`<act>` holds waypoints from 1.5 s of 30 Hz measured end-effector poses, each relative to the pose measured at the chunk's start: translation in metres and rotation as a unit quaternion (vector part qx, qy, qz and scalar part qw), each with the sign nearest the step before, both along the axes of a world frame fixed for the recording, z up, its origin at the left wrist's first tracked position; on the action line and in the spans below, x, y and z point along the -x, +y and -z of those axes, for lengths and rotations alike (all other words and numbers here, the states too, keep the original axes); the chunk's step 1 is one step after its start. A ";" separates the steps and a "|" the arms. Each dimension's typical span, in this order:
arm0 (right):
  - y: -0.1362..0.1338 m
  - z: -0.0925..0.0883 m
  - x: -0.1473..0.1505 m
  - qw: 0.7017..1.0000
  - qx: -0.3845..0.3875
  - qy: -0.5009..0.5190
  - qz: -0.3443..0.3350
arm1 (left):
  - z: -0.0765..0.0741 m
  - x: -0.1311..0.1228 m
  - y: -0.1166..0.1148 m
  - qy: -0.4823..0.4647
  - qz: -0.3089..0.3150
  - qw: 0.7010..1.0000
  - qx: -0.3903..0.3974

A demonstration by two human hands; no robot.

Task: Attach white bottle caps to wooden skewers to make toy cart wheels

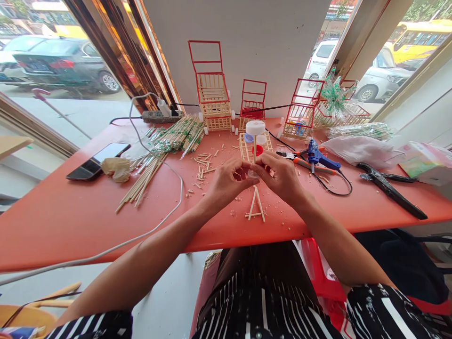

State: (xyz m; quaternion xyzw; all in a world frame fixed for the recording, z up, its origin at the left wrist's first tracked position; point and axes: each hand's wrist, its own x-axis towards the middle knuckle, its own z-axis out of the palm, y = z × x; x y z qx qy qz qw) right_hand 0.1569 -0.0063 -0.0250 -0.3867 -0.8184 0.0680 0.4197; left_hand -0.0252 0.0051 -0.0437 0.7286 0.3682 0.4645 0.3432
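Between my hands, over the front middle of the table, a thin wooden stick stands upright with a round white cap on its top end. My left hand pinches the stick from the left, and my right hand grips it from the right with bent fingers. A pale round piece shows partly between the fingertips at the stick's lower end. Just below the hands, several short sticks lie in an A shape. Behind them are a small stick lattice and a red cap, partly hidden by my right hand.
Stick-built carts with red frames stand along the wall. Bundled sticks, a phone and a white cable lie left. To the right are a blue glue gun, pliers and a black-handled tool. Stick offcuts litter the middle.
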 end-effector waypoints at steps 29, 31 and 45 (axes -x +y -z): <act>-0.002 -0.002 0.000 1.000 0.022 0.000 0.000 | 0.000 0.000 0.000 0.007 -0.005 1.000 0.005; -0.002 -0.002 0.000 1.000 0.022 0.002 -0.002 | 0.001 0.000 0.000 0.005 -0.004 1.000 0.005; -0.001 -0.003 0.001 1.000 0.017 0.006 -0.005 | -0.001 0.000 0.000 0.006 -0.004 1.000 0.002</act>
